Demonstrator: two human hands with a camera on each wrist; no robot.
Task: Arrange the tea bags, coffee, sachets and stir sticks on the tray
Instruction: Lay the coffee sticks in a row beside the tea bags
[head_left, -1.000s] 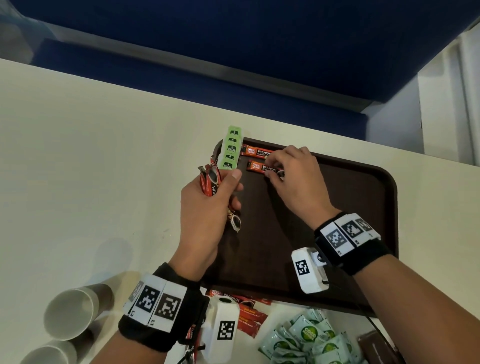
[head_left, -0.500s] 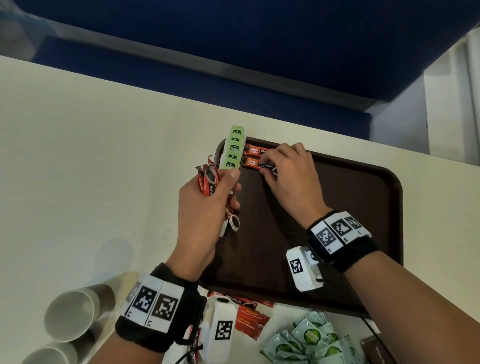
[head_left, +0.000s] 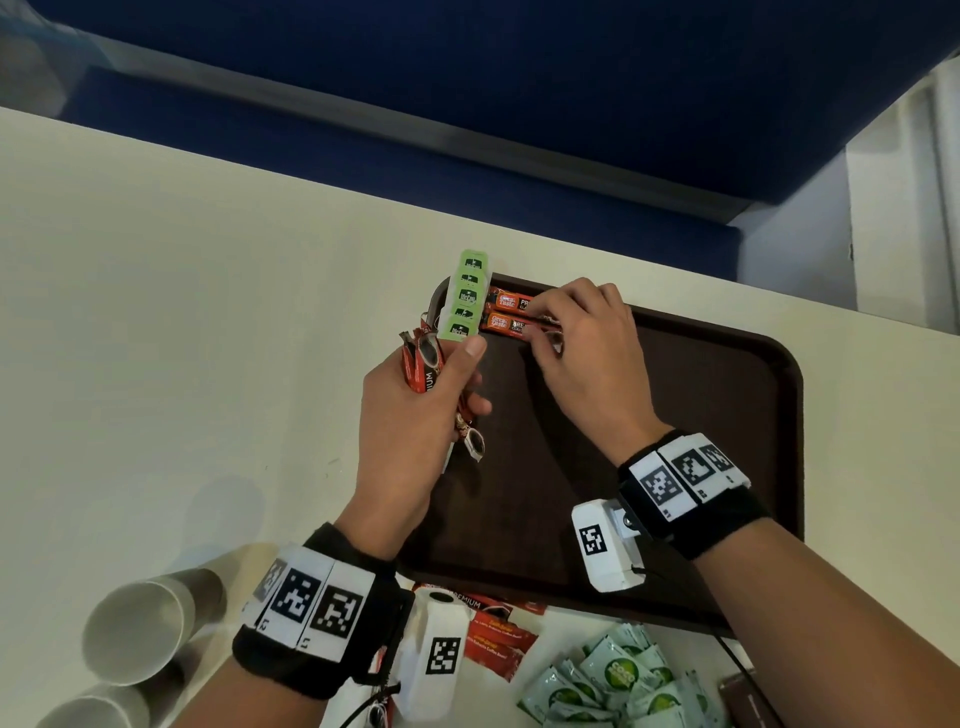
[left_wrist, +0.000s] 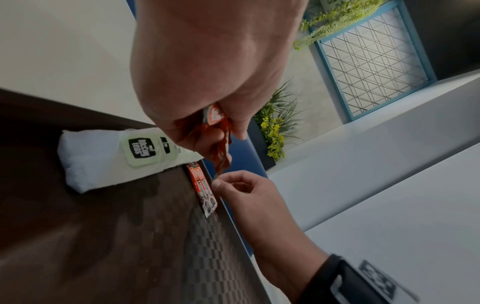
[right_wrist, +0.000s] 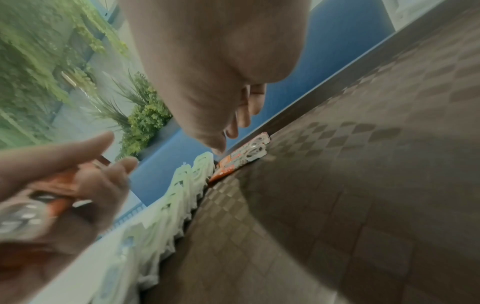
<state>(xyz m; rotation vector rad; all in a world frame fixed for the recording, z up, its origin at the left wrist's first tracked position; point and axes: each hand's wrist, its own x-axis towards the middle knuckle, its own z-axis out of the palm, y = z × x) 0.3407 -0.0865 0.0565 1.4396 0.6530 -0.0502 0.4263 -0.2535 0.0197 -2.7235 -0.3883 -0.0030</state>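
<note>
A brown tray (head_left: 727, 415) lies on the cream table. A row of green-tagged tea bags (head_left: 464, 296) runs along its far left rim, also in the left wrist view (left_wrist: 140, 150). Two orange coffee sachets (head_left: 506, 314) lie side by side right of the tea bags. My right hand (head_left: 540, 332) bends over them, and its fingertips pinch the nearer sachet (left_wrist: 202, 185). Over the tray's left edge, my left hand (head_left: 457, 384) grips a bundle of red coffee sachets (head_left: 423, 364). The right wrist view shows the two laid sachets (right_wrist: 241, 158) by the tea bags (right_wrist: 187, 181).
More red coffee sachets (head_left: 498, 634) and a heap of green sachets (head_left: 623, 680) lie on the table in front of the tray. Two paper cups (head_left: 135, 629) lie at the near left. A brown packet (head_left: 748, 701) sits at the near right. A blue bench lies beyond the table's far edge.
My right hand has slid the nearer orange sachet left and farther, up against the first one beside the tea bags. My left hand has stayed in place with its bundle.
</note>
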